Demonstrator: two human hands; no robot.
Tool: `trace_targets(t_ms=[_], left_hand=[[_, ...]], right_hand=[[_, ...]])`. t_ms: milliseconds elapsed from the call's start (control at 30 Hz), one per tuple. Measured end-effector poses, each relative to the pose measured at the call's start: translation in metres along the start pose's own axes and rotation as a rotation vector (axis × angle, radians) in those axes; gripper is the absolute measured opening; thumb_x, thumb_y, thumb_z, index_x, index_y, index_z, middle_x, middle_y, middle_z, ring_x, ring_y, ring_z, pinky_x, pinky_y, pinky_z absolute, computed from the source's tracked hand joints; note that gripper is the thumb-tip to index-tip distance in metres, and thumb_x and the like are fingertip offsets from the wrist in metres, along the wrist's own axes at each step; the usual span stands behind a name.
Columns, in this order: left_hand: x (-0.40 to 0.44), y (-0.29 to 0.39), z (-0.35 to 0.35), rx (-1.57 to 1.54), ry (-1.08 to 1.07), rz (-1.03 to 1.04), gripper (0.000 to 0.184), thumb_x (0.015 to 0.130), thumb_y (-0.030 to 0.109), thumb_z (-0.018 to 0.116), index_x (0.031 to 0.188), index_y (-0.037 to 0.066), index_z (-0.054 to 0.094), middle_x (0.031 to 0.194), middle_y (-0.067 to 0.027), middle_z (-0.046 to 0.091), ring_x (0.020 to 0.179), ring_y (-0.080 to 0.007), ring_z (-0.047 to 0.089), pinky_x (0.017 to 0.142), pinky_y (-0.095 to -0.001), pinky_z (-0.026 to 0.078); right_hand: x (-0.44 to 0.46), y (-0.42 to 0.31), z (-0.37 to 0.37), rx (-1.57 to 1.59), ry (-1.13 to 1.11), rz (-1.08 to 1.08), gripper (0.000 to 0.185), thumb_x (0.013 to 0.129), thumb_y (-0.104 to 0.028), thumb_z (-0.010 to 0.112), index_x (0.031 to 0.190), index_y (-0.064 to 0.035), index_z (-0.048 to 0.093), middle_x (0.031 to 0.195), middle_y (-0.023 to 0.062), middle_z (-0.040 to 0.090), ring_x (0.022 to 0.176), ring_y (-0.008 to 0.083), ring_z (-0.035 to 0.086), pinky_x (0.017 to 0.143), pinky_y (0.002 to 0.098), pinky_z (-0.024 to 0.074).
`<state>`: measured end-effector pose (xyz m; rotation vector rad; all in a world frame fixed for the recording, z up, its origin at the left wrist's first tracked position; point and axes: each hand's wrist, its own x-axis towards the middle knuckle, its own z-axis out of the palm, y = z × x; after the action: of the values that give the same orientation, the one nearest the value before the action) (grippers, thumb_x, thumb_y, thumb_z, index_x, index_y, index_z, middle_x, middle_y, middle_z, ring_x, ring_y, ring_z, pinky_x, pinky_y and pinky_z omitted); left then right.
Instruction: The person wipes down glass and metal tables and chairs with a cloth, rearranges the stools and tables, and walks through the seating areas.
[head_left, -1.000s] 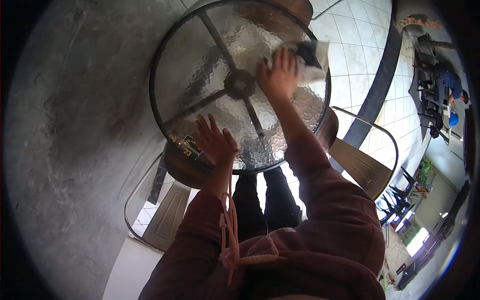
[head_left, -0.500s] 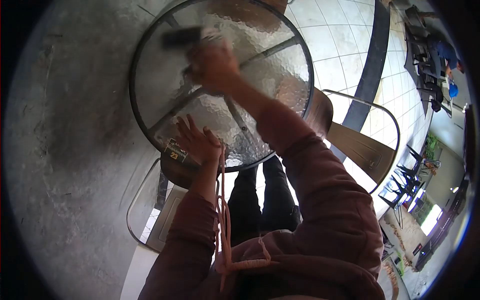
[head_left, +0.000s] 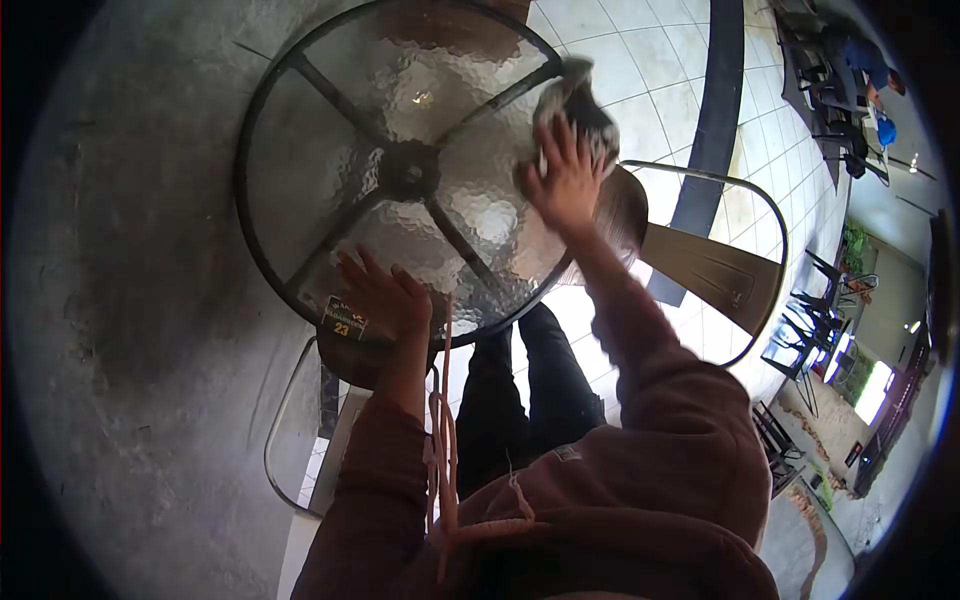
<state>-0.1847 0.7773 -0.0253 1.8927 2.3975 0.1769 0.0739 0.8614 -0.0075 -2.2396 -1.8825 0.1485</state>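
A round glass tabletop (head_left: 330, 120) with a dark rim and textured surface lies in front of me. At its right edge, my right hand (head_left: 572, 188) presses a grey and white cloth (head_left: 572, 98) under its fingers, and part of the cloth reaches past the rim. The cloth is slightly blurred. Near the front left of the glass rests my left hand (head_left: 388, 297), open with its fingers apart and nothing in it. Just left of that hand is a sticker (head_left: 344, 318) showing the number 23.
A chair (head_left: 710, 265) with a metal frame stands right of the table, another chair (head_left: 345, 425) at the front left. A concrete surface (head_left: 130, 300) fills the left side. White floor tiles (head_left: 650, 60) lie beyond; a person (head_left: 855, 60) sits far off at right.
My right hand has swept the cloth from the far left of the glass to the right rim. My left hand stays near the sticker. The view has shifted slightly.
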Motion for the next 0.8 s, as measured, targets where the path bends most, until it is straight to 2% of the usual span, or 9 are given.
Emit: trace_targets(t_ms=[167, 233, 367, 500, 567, 633, 667, 733, 800], left_hand=[[-0.003, 0.002, -0.003, -0.008, 0.031, 0.022, 0.055, 0.088, 0.030, 0.031, 0.137, 0.007, 0.024, 0.142, -0.0202, 0.020, 0.131, -0.0365, 0.021, 0.100, -0.0585, 0.018], [0.000, 0.006, -0.010, 0.015, 0.100, 0.032, 0.052, 0.088, 0.034, 0.029, 0.132, 0.006, 0.033, 0.136, -0.0222, 0.030, 0.124, -0.0396, 0.031, 0.099, -0.0549, 0.020], [-0.002, 0.004, -0.010, 0.007, 0.090, 0.052, 0.056, 0.088, 0.031, 0.032, 0.137, 0.006, 0.025, 0.141, -0.0210, 0.023, 0.131, -0.0364, 0.022, 0.100, -0.0581, 0.018], [-0.003, 0.002, -0.013, 0.012, 0.039, 0.007, 0.055, 0.089, 0.033, 0.029, 0.137, 0.007, 0.024, 0.142, -0.0199, 0.021, 0.132, -0.0352, 0.020, 0.100, -0.0576, 0.018], [-0.001, 0.005, -0.017, 0.010, 0.028, -0.009, 0.055, 0.089, 0.034, 0.028, 0.137, 0.008, 0.024, 0.142, -0.0195, 0.021, 0.132, -0.0348, 0.018, 0.100, -0.0574, 0.017], [-0.003, 0.007, -0.019, 0.014, 0.064, -0.004, 0.052, 0.084, 0.027, 0.038, 0.131, 0.004, 0.036, 0.138, -0.0227, 0.027, 0.126, -0.0384, 0.026, 0.098, -0.0568, 0.021], [-0.001, 0.005, -0.017, 0.016, 0.071, -0.002, 0.052, 0.084, 0.027, 0.038, 0.131, 0.004, 0.036, 0.138, -0.0227, 0.027, 0.126, -0.0384, 0.026, 0.098, -0.0568, 0.021], [-0.004, -0.001, -0.009, -0.019, 0.021, 0.001, 0.055, 0.089, 0.034, 0.029, 0.138, 0.008, 0.024, 0.143, -0.0180, 0.020, 0.133, -0.0348, 0.017, 0.101, -0.0570, 0.016], [-0.002, 0.000, 0.004, -0.065, 0.086, -0.003, 0.055, 0.088, 0.033, 0.031, 0.137, 0.008, 0.025, 0.143, -0.0174, 0.020, 0.132, -0.0350, 0.018, 0.101, -0.0569, 0.017]], right_hand=[[0.099, 0.013, 0.029, -0.065, 0.239, -0.085, 0.054, 0.082, -0.044, 0.046, 0.130, -0.0194, 0.042, 0.138, 0.0071, 0.035, 0.129, 0.0332, 0.025, 0.101, 0.0533, 0.0240], [0.092, 0.008, 0.024, -0.047, 0.209, -0.055, 0.055, 0.082, -0.045, 0.047, 0.129, -0.0160, 0.042, 0.138, 0.0068, 0.035, 0.130, 0.0324, 0.025, 0.100, 0.0531, 0.0241], [0.003, -0.004, 0.007, -0.009, 0.058, -0.051, 0.057, 0.079, -0.042, 0.052, 0.128, -0.0143, 0.043, 0.141, 0.0059, 0.028, 0.133, 0.0294, 0.018, 0.100, 0.0537, 0.0227], [-0.118, -0.034, -0.008, 0.044, -0.156, -0.052, 0.060, 0.075, -0.039, 0.057, 0.129, -0.0163, 0.042, 0.140, 0.0061, 0.031, 0.130, 0.0307, 0.026, 0.099, 0.0558, 0.0235], [-0.138, -0.040, -0.018, 0.037, -0.196, -0.126, 0.064, 0.075, -0.041, 0.056, 0.132, -0.0203, 0.037, 0.141, 0.0045, 0.028, 0.129, 0.0280, 0.028, 0.100, 0.0583, 0.0196], [-0.117, -0.030, -0.021, 0.033, -0.219, -0.065, 0.062, 0.074, -0.040, 0.057, 0.131, -0.0229, 0.038, 0.140, 0.0056, 0.030, 0.128, 0.0300, 0.029, 0.100, 0.0591, 0.0195], [-0.098, -0.023, -0.017, 0.011, -0.196, -0.028, 0.061, 0.074, -0.039, 0.057, 0.130, -0.0231, 0.040, 0.139, 0.0062, 0.031, 0.128, 0.0308, 0.029, 0.100, 0.0594, 0.0193], [-0.053, -0.014, -0.006, 0.044, -0.037, 0.018, 0.058, 0.075, -0.042, 0.053, 0.129, -0.0223, 0.042, 0.138, 0.0076, 0.033, 0.129, 0.0330, 0.027, 0.100, 0.0602, 0.0175], [0.006, -0.011, 0.007, -0.016, 0.067, 0.021, 0.059, 0.076, -0.046, 0.050, 0.130, -0.0229, 0.042, 0.139, 0.0081, 0.033, 0.131, 0.0334, 0.022, 0.100, 0.0615, 0.0139]])
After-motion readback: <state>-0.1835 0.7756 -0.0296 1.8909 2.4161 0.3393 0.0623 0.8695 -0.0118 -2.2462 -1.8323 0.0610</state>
